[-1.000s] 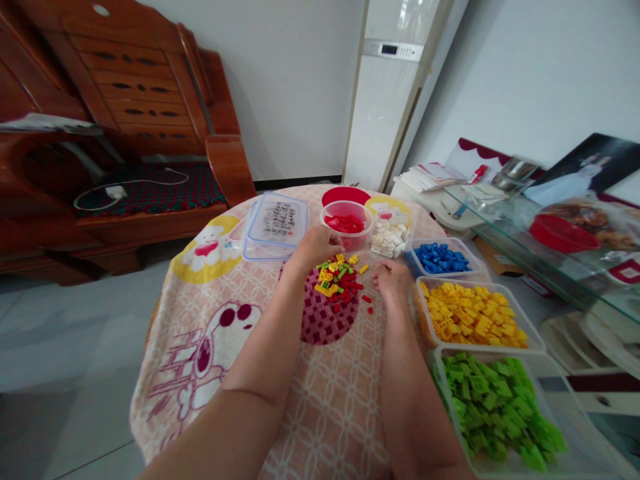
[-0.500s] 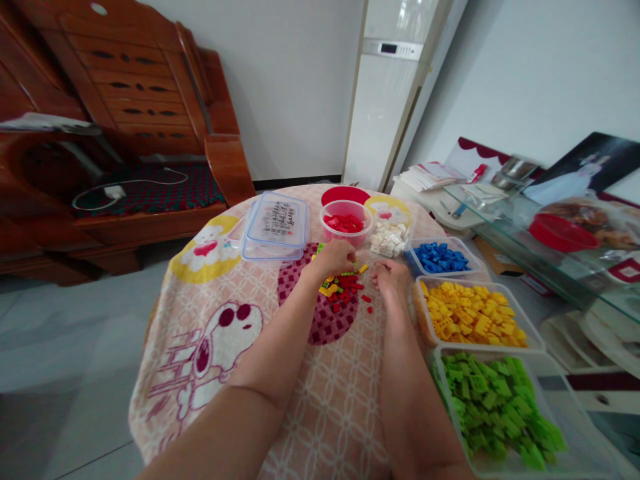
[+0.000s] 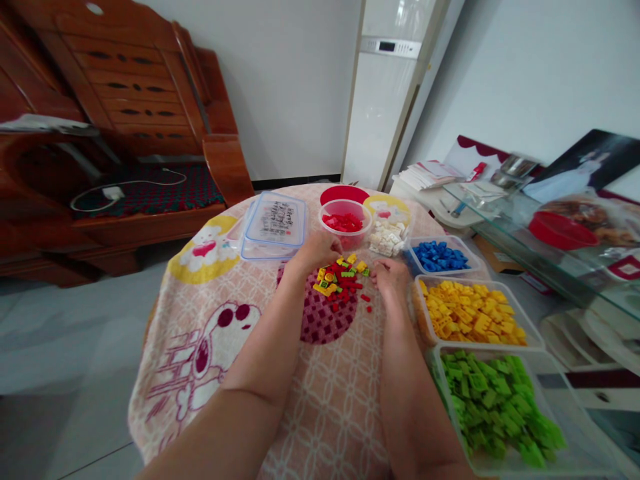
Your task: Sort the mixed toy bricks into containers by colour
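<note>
A loose pile of small red, yellow and green building bricks (image 3: pixel 345 280) lies on the tablecloth between my hands. My left hand (image 3: pixel 323 250) is at the pile's far left edge, fingers bent down and pressed together; whatever they grip is hidden. To the right of the pile, my right hand (image 3: pixel 392 275) rests low with curled fingers and thumb touching. I cannot make out what is in it. Just beyond the left hand stands a round clear tub (image 3: pixel 346 233) of red bricks. White bricks (image 3: pixel 387 238) are heaped beyond my right hand.
Along the right side stand clear boxes of blue bricks (image 3: pixel 440 257), yellow bricks (image 3: pixel 470 313) and green bricks (image 3: pixel 500 400). Stacked clear lids (image 3: pixel 275 227) lie at the back left, and a red lid (image 3: pixel 344 194) behind the tub. A glass shelf (image 3: pixel 550 267) adjoins on the right.
My left hand has moved left, from over the pile to its far left edge, uncovering yellow and green bricks. My right hand has barely moved.
</note>
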A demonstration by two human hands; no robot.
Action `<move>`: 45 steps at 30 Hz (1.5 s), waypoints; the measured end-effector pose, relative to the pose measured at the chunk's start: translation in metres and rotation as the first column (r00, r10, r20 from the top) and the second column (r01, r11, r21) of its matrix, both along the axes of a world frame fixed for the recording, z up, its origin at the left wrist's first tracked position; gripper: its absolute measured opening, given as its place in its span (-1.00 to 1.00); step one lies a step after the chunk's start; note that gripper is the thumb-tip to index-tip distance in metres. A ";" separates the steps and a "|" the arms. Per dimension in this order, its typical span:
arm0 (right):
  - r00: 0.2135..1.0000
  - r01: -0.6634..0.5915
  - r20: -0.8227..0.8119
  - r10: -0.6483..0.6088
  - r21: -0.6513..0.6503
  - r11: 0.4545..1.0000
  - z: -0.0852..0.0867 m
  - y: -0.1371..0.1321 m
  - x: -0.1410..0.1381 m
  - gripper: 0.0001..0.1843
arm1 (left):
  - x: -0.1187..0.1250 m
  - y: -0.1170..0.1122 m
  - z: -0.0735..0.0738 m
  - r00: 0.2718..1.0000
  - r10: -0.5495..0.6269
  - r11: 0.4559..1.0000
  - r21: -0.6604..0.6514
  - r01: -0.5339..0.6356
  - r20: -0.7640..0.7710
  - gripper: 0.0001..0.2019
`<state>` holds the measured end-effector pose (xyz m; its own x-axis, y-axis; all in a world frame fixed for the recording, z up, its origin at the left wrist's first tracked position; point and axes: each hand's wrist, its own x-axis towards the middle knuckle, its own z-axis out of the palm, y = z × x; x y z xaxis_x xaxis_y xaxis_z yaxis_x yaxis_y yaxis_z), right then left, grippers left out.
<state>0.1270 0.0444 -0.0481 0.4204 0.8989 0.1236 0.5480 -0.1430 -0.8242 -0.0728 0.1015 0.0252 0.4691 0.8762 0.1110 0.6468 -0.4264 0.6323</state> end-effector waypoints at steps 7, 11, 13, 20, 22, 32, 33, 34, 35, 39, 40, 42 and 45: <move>1.000 0.003 -0.007 -0.003 0.004 1.000 -0.001 0.000 0.001 -0.65 | -0.018 0.006 -0.002 0.981 0.020 0.997 -0.064 -0.032 -0.191 -0.82; 1.000 0.004 0.001 -0.004 0.008 1.000 -0.004 0.002 0.002 -0.65 | -0.014 0.007 -0.005 0.966 -0.032 0.990 -0.140 -0.004 -0.255 -0.88; 1.000 0.006 0.007 -0.006 0.012 1.000 -0.005 0.002 0.003 -0.66 | -0.007 0.003 -0.006 0.952 -0.019 0.995 -0.098 -0.012 -0.305 -0.90; 1.000 0.003 0.006 -0.003 -0.001 1.000 -0.001 0.001 0.001 -0.68 | 0.005 -0.001 -0.010 0.938 0.022 1.000 0.028 -0.013 -0.345 -0.88; 1.000 0.009 0.001 -0.009 -0.006 1.000 0.001 0.000 0.001 -0.68 | -0.002 0.001 -0.008 0.962 0.004 1.000 -0.002 -0.004 -0.273 -0.88; 1.000 0.003 -0.010 -0.003 -0.002 1.000 -0.001 0.001 0.000 -0.65 | -0.002 0.007 0.001 0.721 0.342 0.940 -0.220 -0.262 0.603 -0.92; 1.000 0.000 -0.007 0.000 -0.007 1.000 -0.001 0.001 0.001 -0.65 | 0.002 0.008 -0.002 0.659 0.365 0.931 -0.240 -0.276 0.657 -0.91; 1.000 -0.002 -0.003 0.002 -0.010 1.000 -0.001 0.001 0.001 -0.65 | 0.006 0.009 -0.005 0.605 0.384 0.923 -0.266 -0.280 0.698 -0.90; 1.000 -0.004 0.002 0.004 -0.009 1.000 -0.001 0.001 0.001 -0.65 | 0.010 0.010 -0.007 0.560 0.399 0.916 -0.292 -0.275 0.726 -0.89; 1.000 -0.004 0.015 0.004 0.011 1.000 0.000 0.000 0.001 -0.66 | 0.018 0.015 -0.015 0.476 0.401 0.915 -0.313 -0.256 0.783 -0.79; 1.000 -0.005 0.016 0.005 0.012 1.000 0.001 0.000 0.000 -0.66 | 0.019 0.016 -0.016 0.470 0.389 0.919 -0.300 -0.256 0.792 -0.77; 1.000 -0.008 0.014 0.008 0.009 1.000 0.002 -0.001 -0.001 -0.65 | 0.019 0.015 -0.015 0.481 0.355 0.932 -0.259 -0.255 0.802 -0.76; 1.000 -0.009 0.012 0.009 0.006 1.000 0.003 -0.001 -0.002 -0.64 | 0.018 0.011 -0.009 0.617 0.278 0.959 -0.181 -0.217 0.736 -0.79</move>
<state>0.1252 0.0430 -0.0453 0.4104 0.9020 0.1337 0.5593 -0.1332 -0.8182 -0.0550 0.1122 0.0158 0.0152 0.9656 0.2596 0.0132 -0.2598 0.9656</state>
